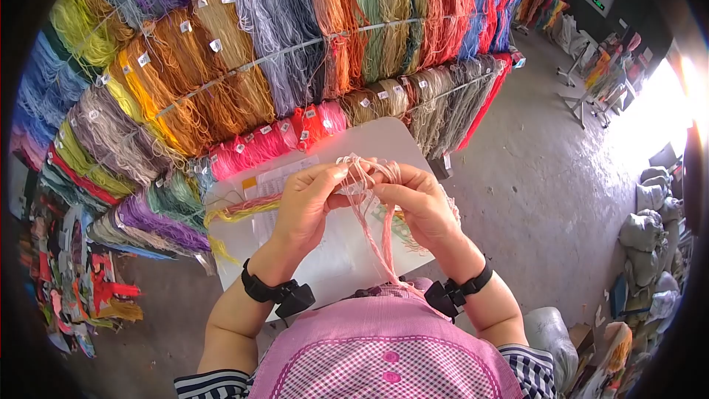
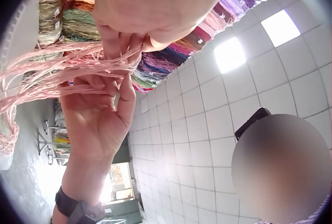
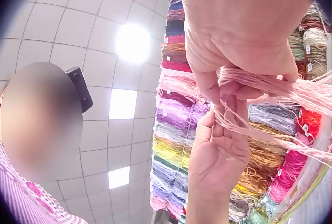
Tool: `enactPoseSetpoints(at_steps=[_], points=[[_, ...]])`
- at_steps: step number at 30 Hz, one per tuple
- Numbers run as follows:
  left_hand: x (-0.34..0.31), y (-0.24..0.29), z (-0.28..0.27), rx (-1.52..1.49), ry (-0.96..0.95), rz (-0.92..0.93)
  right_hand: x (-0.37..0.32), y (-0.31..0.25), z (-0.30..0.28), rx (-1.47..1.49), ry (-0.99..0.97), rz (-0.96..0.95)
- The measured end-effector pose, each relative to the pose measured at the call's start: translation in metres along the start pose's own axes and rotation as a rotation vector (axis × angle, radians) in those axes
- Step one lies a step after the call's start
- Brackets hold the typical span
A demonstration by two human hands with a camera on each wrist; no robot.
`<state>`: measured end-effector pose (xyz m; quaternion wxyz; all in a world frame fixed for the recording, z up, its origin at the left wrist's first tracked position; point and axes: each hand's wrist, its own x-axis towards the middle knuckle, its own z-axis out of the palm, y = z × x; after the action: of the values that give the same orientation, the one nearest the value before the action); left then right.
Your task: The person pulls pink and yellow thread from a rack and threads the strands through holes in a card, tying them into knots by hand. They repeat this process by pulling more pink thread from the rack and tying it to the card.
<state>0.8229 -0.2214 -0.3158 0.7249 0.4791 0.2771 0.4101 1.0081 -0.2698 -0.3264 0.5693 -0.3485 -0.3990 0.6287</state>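
Observation:
A skein of pale pink thread (image 1: 385, 240) is spread between both hands, its strands looped over the fingers at the top and hanging toward the apron. My left hand (image 1: 306, 196) pinches strands between thumb and fingers. Opposite it, the right hand (image 1: 422, 203) grips the same skein with its thumb pressed over the strands. In the left wrist view, the pink strands (image 2: 46, 68) run sideways from where the fingertips of both hands meet. Seen from the right wrist, the thread (image 3: 280, 86) passes through the right hand's curled fingers in a thick bundle, partly hiding the fingertips.
Below the hands stands a white table (image 1: 388, 133) with a paper sheet (image 1: 269, 185) and a yellow and red thread bundle (image 1: 244, 212). Racks of tagged coloured skeins (image 1: 295, 59) rise just beyond it. Grey floor (image 1: 509, 199) lies to the right, with stacked sacks (image 1: 646, 229) farther off.

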Motion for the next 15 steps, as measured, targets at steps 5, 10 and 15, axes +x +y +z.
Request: enactPoseSetpoints(at_steps=[5,10,15], points=[[0.0,-0.008,-0.002,0.008,-0.02,0.07,0.004,0.0,0.013,-0.067,0.013,-0.019],[0.002,0.003,0.0,-0.121,0.047,-0.011,0.012,0.006,-0.003,0.266,0.015,0.058],[0.005,0.001,-0.002,-0.292,-0.002,-0.097,0.014,0.009,0.01,-0.119,-0.027,0.051]])
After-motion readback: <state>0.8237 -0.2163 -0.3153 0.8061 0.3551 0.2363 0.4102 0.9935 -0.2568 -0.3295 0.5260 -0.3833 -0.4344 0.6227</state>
